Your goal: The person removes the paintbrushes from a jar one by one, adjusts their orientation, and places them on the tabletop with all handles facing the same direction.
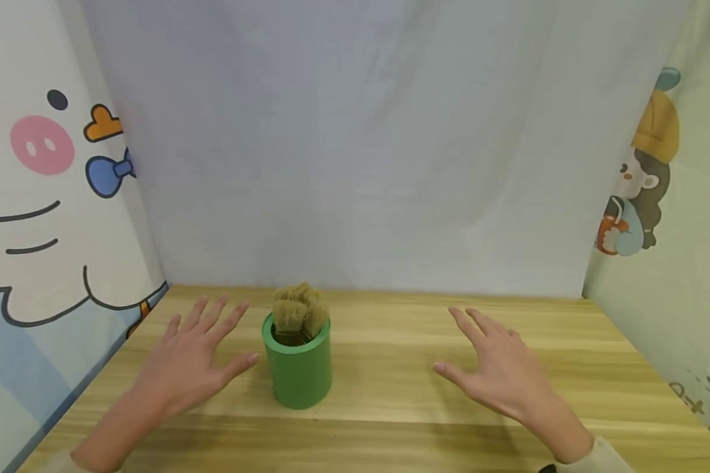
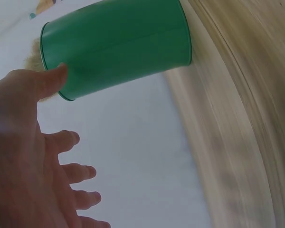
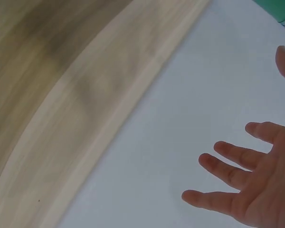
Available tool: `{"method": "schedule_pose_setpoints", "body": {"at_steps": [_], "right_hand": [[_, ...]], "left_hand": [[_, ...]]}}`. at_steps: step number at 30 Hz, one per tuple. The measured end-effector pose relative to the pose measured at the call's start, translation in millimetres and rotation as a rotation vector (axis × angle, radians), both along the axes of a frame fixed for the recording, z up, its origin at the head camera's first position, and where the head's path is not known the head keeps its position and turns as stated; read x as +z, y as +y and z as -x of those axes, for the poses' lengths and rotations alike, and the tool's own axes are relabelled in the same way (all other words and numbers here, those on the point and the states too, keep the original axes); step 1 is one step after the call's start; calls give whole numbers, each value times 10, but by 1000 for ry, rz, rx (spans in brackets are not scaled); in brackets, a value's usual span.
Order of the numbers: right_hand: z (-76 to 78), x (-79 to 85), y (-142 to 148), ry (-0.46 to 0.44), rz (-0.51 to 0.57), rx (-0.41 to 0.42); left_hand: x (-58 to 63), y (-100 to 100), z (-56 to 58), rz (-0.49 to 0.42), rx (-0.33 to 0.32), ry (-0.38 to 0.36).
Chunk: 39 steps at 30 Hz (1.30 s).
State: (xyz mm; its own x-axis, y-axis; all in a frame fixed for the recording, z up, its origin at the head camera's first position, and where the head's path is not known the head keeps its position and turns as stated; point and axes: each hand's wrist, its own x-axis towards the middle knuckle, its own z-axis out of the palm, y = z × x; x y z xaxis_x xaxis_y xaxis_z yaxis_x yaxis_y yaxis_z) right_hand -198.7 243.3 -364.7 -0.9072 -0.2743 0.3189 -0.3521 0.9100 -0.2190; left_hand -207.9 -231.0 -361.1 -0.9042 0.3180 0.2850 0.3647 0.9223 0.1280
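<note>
A green cylindrical holder (image 1: pixel 300 378) stands upright on the wooden table, left of the middle. Out of its top poke several tan bristle heads (image 1: pixel 292 314), like those of brushes; whatever lies below the rim is hidden. To the left of the holder my left hand (image 1: pixel 183 364) is held with fingers spread and nothing in it, the thumb pointing at the holder. In the left wrist view the thumb overlaps the rim end of the green holder (image 2: pixel 116 45). Well off to the right, my right hand (image 1: pixel 503 371) is spread too, palm bare, over the table.
The wooden table (image 1: pixel 384 368) ends at the back against a pale grey cloth (image 1: pixel 355 144). On the left hangs a cloth printed with cartoon animals (image 1: pixel 41 197). A light green cloth with a printed figure (image 1: pixel 645 190) closes off the right side.
</note>
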Motion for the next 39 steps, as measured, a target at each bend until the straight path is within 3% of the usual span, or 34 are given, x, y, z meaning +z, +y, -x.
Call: {"method": "schedule_pose_setpoints", "body": {"at_steps": [12, 20, 25, 31, 39], "right_hand": [[10, 120, -560, -71, 258, 158], [109, 217, -1080, -82, 419, 330], [174, 261, -1311, -84, 486, 398], [223, 304, -1503, -83, 545, 445], [283, 278, -1628, -83, 557, 446]], "left_hand": [[-1, 197, 17, -200, -65, -58], [30, 182, 58, -452, -145, -162], [39, 188, 127, -522, -191, -206], [7, 210, 212, -612, -266, -261], [-30, 238, 258, -676, -326, -302]]}}
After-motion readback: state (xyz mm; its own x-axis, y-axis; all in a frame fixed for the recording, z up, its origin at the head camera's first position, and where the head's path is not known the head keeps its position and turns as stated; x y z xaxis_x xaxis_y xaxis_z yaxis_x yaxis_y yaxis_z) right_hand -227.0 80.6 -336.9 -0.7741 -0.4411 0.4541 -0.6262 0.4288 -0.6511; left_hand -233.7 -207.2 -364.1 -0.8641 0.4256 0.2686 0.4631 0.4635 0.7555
